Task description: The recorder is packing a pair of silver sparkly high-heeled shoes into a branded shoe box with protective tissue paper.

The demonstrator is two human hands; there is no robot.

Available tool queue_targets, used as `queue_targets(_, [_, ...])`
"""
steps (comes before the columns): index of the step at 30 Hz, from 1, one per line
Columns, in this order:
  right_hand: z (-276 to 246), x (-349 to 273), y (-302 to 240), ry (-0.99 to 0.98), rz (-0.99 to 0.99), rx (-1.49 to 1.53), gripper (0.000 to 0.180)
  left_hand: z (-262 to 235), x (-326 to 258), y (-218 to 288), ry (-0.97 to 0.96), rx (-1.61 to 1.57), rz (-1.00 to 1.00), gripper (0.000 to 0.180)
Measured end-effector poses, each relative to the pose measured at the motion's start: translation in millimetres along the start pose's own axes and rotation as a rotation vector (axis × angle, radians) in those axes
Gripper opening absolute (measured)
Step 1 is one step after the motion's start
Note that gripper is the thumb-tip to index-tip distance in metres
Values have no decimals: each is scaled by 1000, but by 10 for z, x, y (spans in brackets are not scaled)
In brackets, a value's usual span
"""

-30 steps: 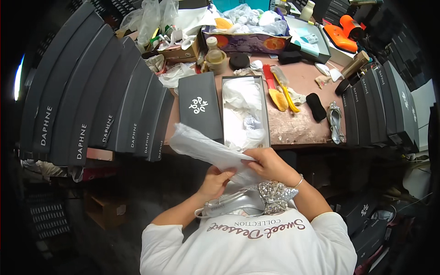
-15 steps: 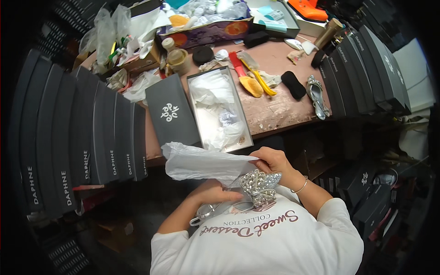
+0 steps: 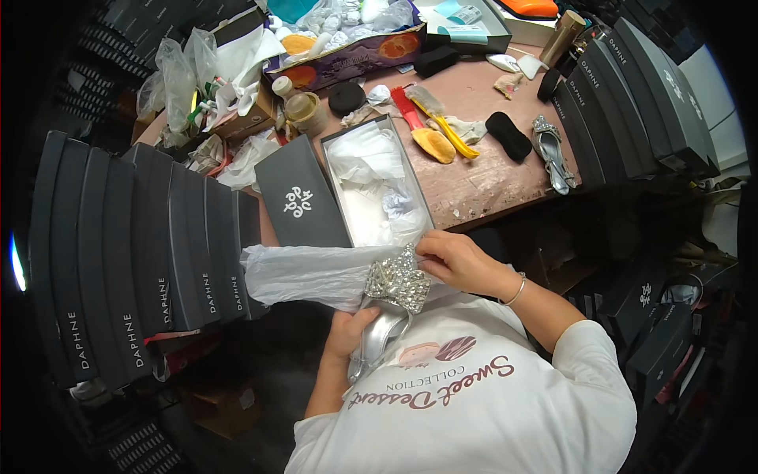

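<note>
A silver shoe with a large rhinestone bow is held close in front of my white shirt. My left hand grips the shoe's side near its silver sole. A long sheet of white tissue paper stretches leftward from behind the bow. At the bow's right edge, my right hand has its fingers curled closed on the tissue; the fingertips are partly hidden. Just beyond lies an open shoebox with crumpled tissue inside, and its dark grey lid leans along its left side.
Dark shoeboxes are stacked at left and right. Another silver shoe rests on the pink table near a black pad, a red-handled brush and a yellow-handled brush. A purple carton stands behind.
The shoe has turned more upright, and its bow and silver sole show more clearly. The tissue has shifted left with it. My right hand has moved slightly left and up, beside the bow.
</note>
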State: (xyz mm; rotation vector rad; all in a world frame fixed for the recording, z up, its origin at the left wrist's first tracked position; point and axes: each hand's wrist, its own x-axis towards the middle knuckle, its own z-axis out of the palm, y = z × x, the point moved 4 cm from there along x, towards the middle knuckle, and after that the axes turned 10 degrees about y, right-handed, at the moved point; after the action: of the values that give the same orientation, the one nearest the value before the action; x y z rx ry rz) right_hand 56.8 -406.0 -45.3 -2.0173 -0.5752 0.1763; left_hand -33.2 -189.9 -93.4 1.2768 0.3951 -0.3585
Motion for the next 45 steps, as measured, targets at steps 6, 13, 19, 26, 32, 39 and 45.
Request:
queue_targets(6, [-56, -90, -85, 205, -99, -45, 37, -168, 23, -55, 156, -175, -1, 55])
queue_targets(13, [140, -194, -60, 236, -471, -427, 29, -154, 34, 56, 178, -288, -18, 53])
queue_targets(19, [255, -393, -43, -260, -615, -549, 29, -380, 169, -111, 168, -254, -21, 54])
queue_targets(26, [18, 221, 66, -157, -32, 257, 46, -56, -33, 246, -32, -216, -70, 61])
queue_targets(32, [167, 250, 52, -124, 127, 185, 20, -99, 72, 275, 15, -15, 106, 60])
queue_targets(39, [20, 346, 143, -57, 120, 285, 38, -118, 157, 278, 29, 81, 228, 57])
queue_targets(45, [124, 765, -478, -241, -380, 66, 42, -27, 215, 405, -22, 639, 759, 55])
